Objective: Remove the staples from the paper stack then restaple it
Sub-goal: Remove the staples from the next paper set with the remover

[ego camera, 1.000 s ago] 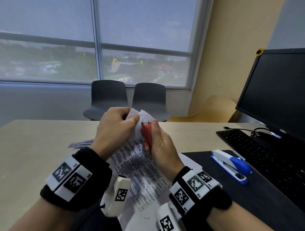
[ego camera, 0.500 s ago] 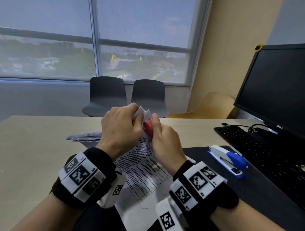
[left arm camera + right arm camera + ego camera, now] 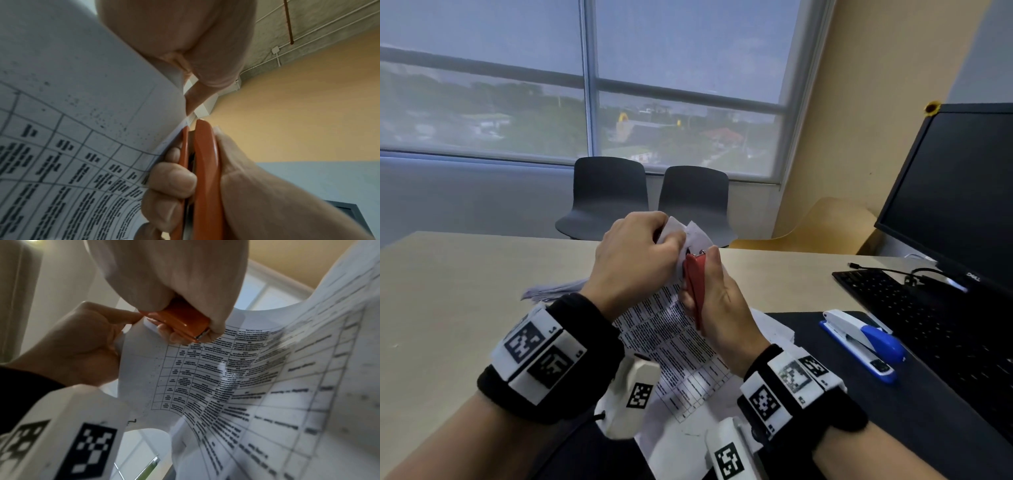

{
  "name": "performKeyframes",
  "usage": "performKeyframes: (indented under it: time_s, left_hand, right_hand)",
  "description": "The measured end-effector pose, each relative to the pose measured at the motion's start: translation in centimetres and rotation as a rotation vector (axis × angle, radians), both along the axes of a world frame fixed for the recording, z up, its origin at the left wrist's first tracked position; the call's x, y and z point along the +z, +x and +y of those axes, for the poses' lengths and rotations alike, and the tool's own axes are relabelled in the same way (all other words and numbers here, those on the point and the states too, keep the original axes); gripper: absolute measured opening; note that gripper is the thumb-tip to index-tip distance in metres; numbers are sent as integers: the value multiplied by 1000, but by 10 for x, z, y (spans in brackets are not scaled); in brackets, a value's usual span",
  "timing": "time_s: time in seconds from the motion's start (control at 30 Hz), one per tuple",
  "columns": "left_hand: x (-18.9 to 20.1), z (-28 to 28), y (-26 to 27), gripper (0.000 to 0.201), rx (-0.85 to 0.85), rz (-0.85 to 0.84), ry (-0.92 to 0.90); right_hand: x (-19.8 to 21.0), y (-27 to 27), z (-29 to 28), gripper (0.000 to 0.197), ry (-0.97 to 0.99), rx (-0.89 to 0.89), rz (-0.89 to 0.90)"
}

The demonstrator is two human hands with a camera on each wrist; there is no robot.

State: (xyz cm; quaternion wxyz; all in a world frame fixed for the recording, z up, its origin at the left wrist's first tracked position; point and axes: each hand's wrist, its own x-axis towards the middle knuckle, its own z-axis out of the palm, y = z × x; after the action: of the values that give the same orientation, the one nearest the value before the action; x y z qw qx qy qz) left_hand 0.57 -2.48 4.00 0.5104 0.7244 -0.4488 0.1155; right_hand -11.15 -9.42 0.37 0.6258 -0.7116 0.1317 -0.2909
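Looking down from the head view, you see your left hand [image 3: 635, 253] pinching the top corner of the paper stack [image 3: 671, 339], which is lifted off the table [image 3: 465, 291] and hangs toward you between your wrists. Your right hand [image 3: 717, 308] is wrapped around the red staple remover [image 3: 693, 284], whose tip sits right at that pinched corner. A blue and white stapler [image 3: 863, 342] lies well to the right on a dark mat [image 3: 928, 428], near the keyboard [image 3: 914, 308] and monitor [image 3: 962, 192]. More papers [image 3: 554, 291] lie flat behind your left wrist.

From the left wrist view, the fingers [image 3: 170, 178] of your right hand are curled around the staple remover, squeezing its two orange halves nearly together, its tip against the page edge.

From the right wrist view, your left hand's thumb and fingers are closed on the sheet's corner just beside the remover; the staple itself is too small to tell.
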Motion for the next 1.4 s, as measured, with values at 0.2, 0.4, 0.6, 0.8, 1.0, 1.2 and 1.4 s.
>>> performKeyframes:
  time_s: [0.2, 0.4, 0.6, 0.8, 1.0, 1.2, 1.4]
  left_hand:
    - [2, 2, -4, 38, -11, 54, 1]
    - [6, 3, -5, 37, -20, 42, 20]
    - [10, 7, -3, 39, -35, 76, 32]
    - [12, 7, -4, 41, -44, 69, 30]
    - [10, 5, -6, 40, -44, 79, 62]
    - [7, 5, -3, 35, -21, 80, 69]
    - [5, -2, -8, 32, 17, -86, 56]
  right_hand:
    - [-4, 1, -3, 57, -89, -57, -42]
    - [-4, -1, -5, 45, -484, -331, -116]
    - [-1, -3, -7, 47, -702, -451, -109]
    - [11, -4, -9, 60, -365, -254, -34]
    - [6, -4, -5, 59, -245, -237, -32]
    - [5, 0, -6, 53, -493, -381, -48]
    - [23, -4, -6, 79, 79, -131, 43]
